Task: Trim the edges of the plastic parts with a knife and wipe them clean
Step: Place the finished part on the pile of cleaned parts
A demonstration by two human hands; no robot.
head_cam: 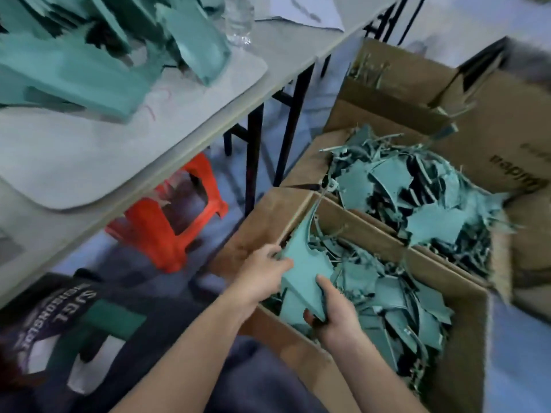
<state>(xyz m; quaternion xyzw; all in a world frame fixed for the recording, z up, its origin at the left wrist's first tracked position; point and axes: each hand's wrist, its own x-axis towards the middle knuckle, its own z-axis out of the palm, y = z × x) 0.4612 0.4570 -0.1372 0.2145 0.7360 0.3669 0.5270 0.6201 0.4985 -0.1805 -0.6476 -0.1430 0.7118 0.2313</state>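
Right of the grey table [298,44] are at least three brown cardboard boxes [465,338] [301,171] [384,96], jagged teal plastic offcuts [432,219] past counting, two bare hands [262,278] [337,311]; under it one orange plastic stool [173,225]; on it one clear plastic bottle [238,22]

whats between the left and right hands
A flat teal plastic piece, gripped by both the left hand and right hand, in the head view.

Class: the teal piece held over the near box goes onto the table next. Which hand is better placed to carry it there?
Probably the left hand: it grips the teal piece on the side nearer the table. The right hand holds its lower edge, deeper over the box.
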